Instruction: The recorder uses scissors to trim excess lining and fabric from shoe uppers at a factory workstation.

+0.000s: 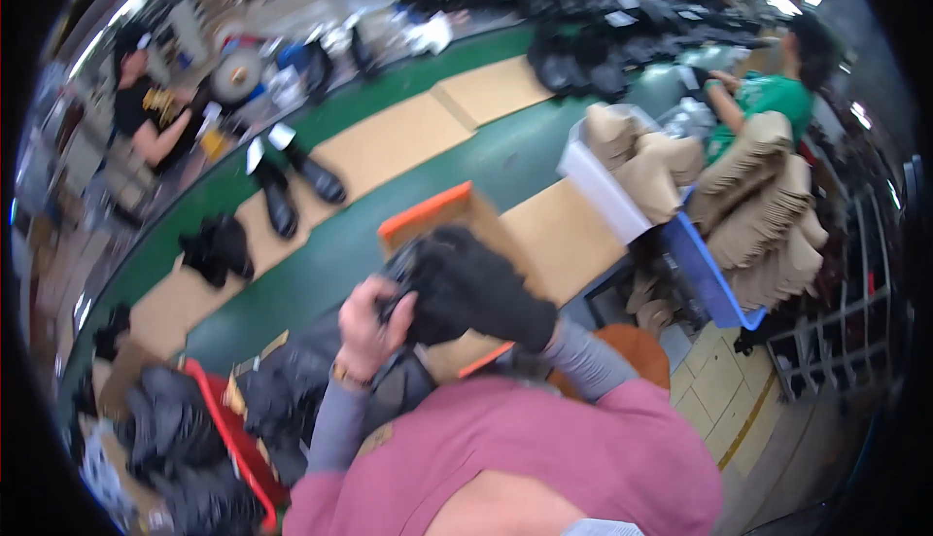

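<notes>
Apparently, black item [401, 266] between the hands, blurred.
Left hand [369, 320] grasped its edge, fingers curled; right hand [505, 298], black-covered, grip couldn't be told. Item overlapped the orange-edged box [425, 213] in view.

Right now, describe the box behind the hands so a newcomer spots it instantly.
Find the long green table. Along its near side, partly hidden by the black-gloved right hand, is an open tan box. Its orange rim sets it apart from the white bin and blue bin to its right.
</notes>
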### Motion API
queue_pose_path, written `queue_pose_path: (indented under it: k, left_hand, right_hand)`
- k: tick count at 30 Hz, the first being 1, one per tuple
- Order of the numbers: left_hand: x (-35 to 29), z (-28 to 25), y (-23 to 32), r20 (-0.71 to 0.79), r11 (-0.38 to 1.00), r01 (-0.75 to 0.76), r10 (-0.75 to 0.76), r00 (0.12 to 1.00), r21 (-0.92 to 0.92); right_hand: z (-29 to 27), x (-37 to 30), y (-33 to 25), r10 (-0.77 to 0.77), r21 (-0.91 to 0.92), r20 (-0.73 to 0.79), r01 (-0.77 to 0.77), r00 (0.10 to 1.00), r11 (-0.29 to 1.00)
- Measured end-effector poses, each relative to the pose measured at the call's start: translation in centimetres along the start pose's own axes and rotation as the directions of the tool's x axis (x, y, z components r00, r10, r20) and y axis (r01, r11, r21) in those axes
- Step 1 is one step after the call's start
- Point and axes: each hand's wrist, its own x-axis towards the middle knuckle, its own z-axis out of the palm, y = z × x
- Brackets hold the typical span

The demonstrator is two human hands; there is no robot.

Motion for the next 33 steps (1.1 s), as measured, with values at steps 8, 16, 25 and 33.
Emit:
queue_pose_path:
  k: [8, 16, 25, 33]
  left_hand:
    - [0.2, -0.2, -1.1, -0.062, 0.999, -0.004, 0.008, 0.998, 0.053]
    - [-0.7, -0.9, -0.4, -0.023, 0.992, -0.088, 0.09, 0.996, 0.089]
    - [-1.2, -1.7, -1.7, 0.036, 0.994, 0.106, -0.107, 0.994, 0.037]
    - [-0.1, -1.4, -1.5, 0.198, 0.988, -0.134, 0.117, 0.973, 0.075]
  right_hand:
    - [0.7, 0.4, 1.8, 0.197, 0.169, -0.215, -0.163, 0.957, 0.972]
    - [1.3, 0.6, -1.3, 0.034, -0.308, 0.027, -0.024, 0.999, 0.951]
    - [-0.3, 0.6, 0.8, 0.192, 0.321, -0.033, -0.171, 0.981, 0.931]
    - [0.3, 1.5, 0.1, 0.091, -0.137, -0.134, -0.109, 0.987, 0.985]
